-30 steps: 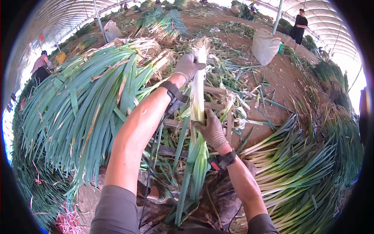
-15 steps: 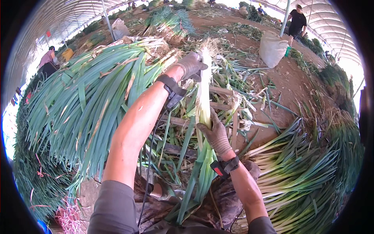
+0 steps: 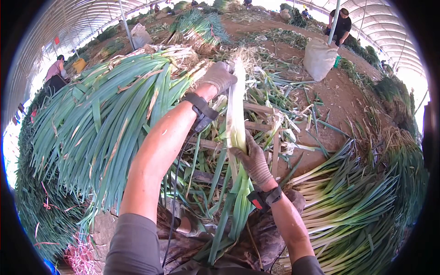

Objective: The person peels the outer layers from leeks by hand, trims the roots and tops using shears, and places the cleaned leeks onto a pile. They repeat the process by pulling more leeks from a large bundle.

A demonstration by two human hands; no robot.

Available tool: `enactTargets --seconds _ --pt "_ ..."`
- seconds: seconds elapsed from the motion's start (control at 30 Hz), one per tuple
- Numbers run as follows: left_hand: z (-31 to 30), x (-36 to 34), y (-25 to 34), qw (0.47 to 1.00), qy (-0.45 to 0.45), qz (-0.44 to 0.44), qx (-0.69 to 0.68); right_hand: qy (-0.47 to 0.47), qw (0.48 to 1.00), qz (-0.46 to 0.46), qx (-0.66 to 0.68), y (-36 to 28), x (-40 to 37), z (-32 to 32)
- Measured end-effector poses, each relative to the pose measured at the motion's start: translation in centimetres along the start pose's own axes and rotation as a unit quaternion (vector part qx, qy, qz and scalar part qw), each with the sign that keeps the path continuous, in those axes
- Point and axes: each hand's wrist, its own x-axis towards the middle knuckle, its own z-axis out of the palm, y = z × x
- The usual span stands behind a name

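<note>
A leek (image 3: 236,117) stands tilted in front of me, its roots away from me and its green leaves hanging towards my lap. My right hand (image 3: 252,160), in a knitted glove, is closed round the stalk where white turns to green. Up near the roots, my left hand (image 3: 221,77), also gloved, has its fingers curled against the side of the white shaft; the fingertips are partly hidden. Left of my left arm lies a big heap of untrimmed leeks (image 3: 105,105). Cleaned leeks with pale stalks (image 3: 330,197) are piled to my right.
A wooden frame (image 3: 259,126) sits under the leek, strewn with stripped leaves. A white sack (image 3: 319,58) stands by a pole at the back right, with a person (image 3: 339,25) bending behind it. Another person (image 3: 56,75) is at the far left. Pink ties (image 3: 81,254) lie at lower left.
My left hand has shifted slightly left and turned, its fingers more curled. The leek's upper part has swung a little left. The person at the back right has bent down towards the sack.
</note>
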Motion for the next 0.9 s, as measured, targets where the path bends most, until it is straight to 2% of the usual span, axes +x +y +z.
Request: enactTargets --seconds 0.07,0.17,0.2,0.23,0.3,0.33,0.37,0.4,0.43,0.47,0.5,0.53,0.57,0.6,0.63,0.7,0.9 --pt "0.0 0.3 -0.3 0.981 0.095 0.065 0.159 -0.002 1.0 0.015 0.026 -0.7 -0.1 -0.5" --pt "-2.2 0.1 -0.2 0.975 0.14 0.038 0.168 -0.017 0.989 0.073 0.128 -2.5 -0.9 -2.0" --pt "-3.7 1.2 -1.3 0.953 0.185 0.03 0.238 -0.015 0.997 0.012 0.073 -2.4 -1.2 -2.3" --pt "-5.7 2.9 -2.5 0.924 0.228 0.023 0.307 -0.006 0.998 0.041 0.05 -2.9 -1.8 -2.4" --pt "-10.8 3.4 -3.3 0.93 0.233 -0.103 0.264 0.016 0.995 0.103 0.0 -4.3 -3.0 -3.3" --pt "-12.1 3.9 -6.1 0.94 0.257 -0.077 0.21 0.059 0.996 0.065 0.015 -2.3 -2.8 -3.6" --pt "-12.8 4.5 -7.6 0.945 0.283 -0.047 0.157 0.08 0.991 0.096 0.045 -0.7 -2.6 -4.0" --pt "-11.9 3.1 -6.2 0.965 0.22 -0.05 0.131 0.092 0.993 0.066 0.024 0.0 -2.1 -4.1" --pt "-10.3 3.5 -7.8 0.991 0.128 0.01 0.035 0.104 0.994 0.036 0.003 0.6 -1.8 -4.1" --pt "-7.9 1.2 -5.8 0.999 0.028 0.001 -0.038 0.091 0.992 0.089 0.0 0.0 -1.5 -3.7" --pt "-4.4 0.3 -5.7 0.993 0.036 0.075 -0.08 0.077 0.987 0.141 -0.004 -0.6 -1.3 -3.4" --pt "-2.1 -1.9 -3.8 0.977 -0.053 0.027 -0.205 0.092 0.99 0.1 -0.046 1.8 -1.2 -2.7" --pt "-0.7 -4.1 -1.3 0.968 -0.106 0.048 -0.222 0.074 0.99 0.083 -0.086 1.7 -1.1 -2.4" --pt "0.2 -5.7 1.0 0.951 -0.183 0.006 -0.248 0.082 0.989 0.085 -0.087 0.8 -1.3 -2.1" --pt "1.9 -6.9 1.6 0.945 -0.179 0.001 -0.274 0.091 0.988 0.086 -0.088 -0.1 -1.5 -1.8" --pt "3.5 -7.8 2.1 0.917 -0.262 0.011 -0.3 0.091 0.988 0.08 -0.096 -0.5 -1.5 -2.1" --pt "4.8 -6.7 0.9 0.909 -0.317 -0.019 -0.27 0.078 0.992 0.087 -0.052 2.2 -1.7 -3.0"
